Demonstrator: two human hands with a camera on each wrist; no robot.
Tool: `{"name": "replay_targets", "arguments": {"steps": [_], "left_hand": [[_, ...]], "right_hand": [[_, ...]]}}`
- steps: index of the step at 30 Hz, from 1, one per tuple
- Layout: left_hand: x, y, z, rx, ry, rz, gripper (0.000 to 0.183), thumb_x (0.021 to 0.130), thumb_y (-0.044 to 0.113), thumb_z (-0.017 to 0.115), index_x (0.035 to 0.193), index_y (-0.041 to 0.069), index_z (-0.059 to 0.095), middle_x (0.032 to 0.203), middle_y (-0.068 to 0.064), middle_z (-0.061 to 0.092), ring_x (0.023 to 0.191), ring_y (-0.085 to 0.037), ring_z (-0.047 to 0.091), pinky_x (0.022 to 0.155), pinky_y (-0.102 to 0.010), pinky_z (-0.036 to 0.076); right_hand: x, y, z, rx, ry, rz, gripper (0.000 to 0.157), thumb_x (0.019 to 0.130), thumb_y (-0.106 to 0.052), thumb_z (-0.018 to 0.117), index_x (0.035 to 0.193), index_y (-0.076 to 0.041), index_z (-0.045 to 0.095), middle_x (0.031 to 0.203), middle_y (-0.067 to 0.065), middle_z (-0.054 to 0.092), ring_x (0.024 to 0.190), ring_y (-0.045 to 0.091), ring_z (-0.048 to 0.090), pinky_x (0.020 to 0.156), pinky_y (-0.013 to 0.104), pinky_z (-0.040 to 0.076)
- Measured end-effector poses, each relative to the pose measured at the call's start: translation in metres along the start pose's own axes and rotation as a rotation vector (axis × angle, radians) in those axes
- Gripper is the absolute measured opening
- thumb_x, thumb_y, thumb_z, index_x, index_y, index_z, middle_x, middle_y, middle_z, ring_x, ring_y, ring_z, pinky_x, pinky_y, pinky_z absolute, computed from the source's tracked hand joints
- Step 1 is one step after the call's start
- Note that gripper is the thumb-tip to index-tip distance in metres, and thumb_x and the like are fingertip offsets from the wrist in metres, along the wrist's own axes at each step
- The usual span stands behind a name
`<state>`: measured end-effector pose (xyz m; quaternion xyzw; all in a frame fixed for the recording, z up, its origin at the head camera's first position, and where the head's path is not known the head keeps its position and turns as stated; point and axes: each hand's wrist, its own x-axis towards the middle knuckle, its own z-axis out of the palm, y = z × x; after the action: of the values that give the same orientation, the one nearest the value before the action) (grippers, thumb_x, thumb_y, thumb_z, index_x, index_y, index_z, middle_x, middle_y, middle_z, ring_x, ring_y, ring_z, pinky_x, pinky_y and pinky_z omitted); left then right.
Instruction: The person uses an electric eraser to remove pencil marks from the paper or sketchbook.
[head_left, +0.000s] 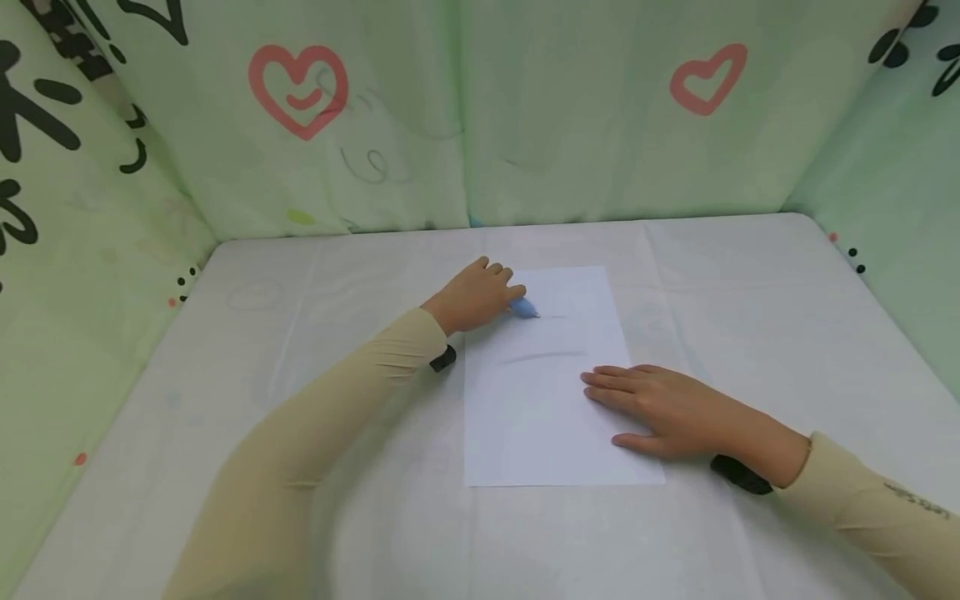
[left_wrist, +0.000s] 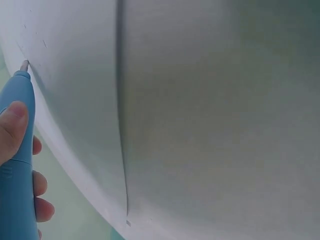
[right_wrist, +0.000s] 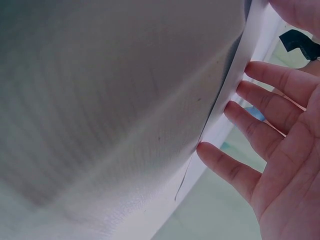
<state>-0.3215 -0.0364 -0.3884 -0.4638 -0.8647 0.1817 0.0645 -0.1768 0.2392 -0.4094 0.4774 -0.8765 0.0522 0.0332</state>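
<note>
My left hand (head_left: 474, 297) grips a thick blue pen-shaped tool (head_left: 524, 308) with a narrow pale tip. In the left wrist view, the thumb lies along the blue barrel (left_wrist: 17, 100) and the other fingers wrap behind it. The tip is right at a sheet of white paper (head_left: 540, 433), beside a faint short line (head_left: 555, 317). A longer grey line (head_left: 543, 356) runs across the sheet below it. My right hand (head_left: 675, 408) rests palm down on the paper's right edge, fingers straight and spread. In the right wrist view its fingertips (right_wrist: 206, 149) touch the sheet near its edge.
A white cloth with soft creases covers the table (head_left: 360, 517). Green fabric walls (head_left: 525, 125) with printed hearts and black marks enclose the back and sides. Dark wrist devices (head_left: 741, 475) sit under both wrists.
</note>
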Motion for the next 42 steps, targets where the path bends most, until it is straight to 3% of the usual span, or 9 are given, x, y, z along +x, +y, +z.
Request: {"name": "replay_targets", "arguments": {"steps": [14,24,35,42], "left_hand": [[0.008,0.006,0.006,0.021,0.061,0.031,0.024,0.094,0.03,0.055,0.114,0.017,0.055,0.104,-0.005,0.063,0.093,-0.022,0.059,0.086,-0.034,0.043],[-0.006,-0.004,0.004,0.033,0.044,0.01,0.024,0.093,0.03,0.057,0.113,0.017,0.057,0.101,-0.005,0.064,0.092,-0.022,0.06,0.085,-0.034,0.044],[0.005,0.006,-0.002,0.01,0.05,0.032,0.024,0.094,0.029,0.056,0.114,0.017,0.057,0.104,-0.006,0.064,0.095,-0.023,0.06,0.087,-0.035,0.045],[0.004,0.0,-0.001,0.047,0.02,0.001,0.025,0.094,0.032,0.055,0.115,0.018,0.055,0.106,-0.006,0.064,0.097,-0.023,0.061,0.089,-0.035,0.044]], "right_hand": [[-0.002,0.001,0.004,-0.007,0.019,-0.007,0.053,0.087,-0.036,0.064,0.129,-0.006,0.056,0.136,0.007,0.055,0.123,0.025,0.054,0.091,0.041,0.048],[-0.002,0.0,0.002,-0.001,-0.001,0.011,0.053,0.086,-0.035,0.065,0.13,-0.006,0.055,0.137,0.006,0.055,0.124,0.026,0.053,0.091,0.041,0.047],[-0.001,0.0,0.003,-0.001,0.006,0.001,0.054,0.086,-0.036,0.065,0.13,-0.006,0.055,0.137,0.006,0.054,0.123,0.025,0.054,0.091,0.041,0.048],[0.001,0.0,0.0,0.0,-0.005,0.007,0.053,0.087,-0.035,0.065,0.13,-0.006,0.055,0.137,0.006,0.054,0.124,0.025,0.053,0.091,0.041,0.048]]}}
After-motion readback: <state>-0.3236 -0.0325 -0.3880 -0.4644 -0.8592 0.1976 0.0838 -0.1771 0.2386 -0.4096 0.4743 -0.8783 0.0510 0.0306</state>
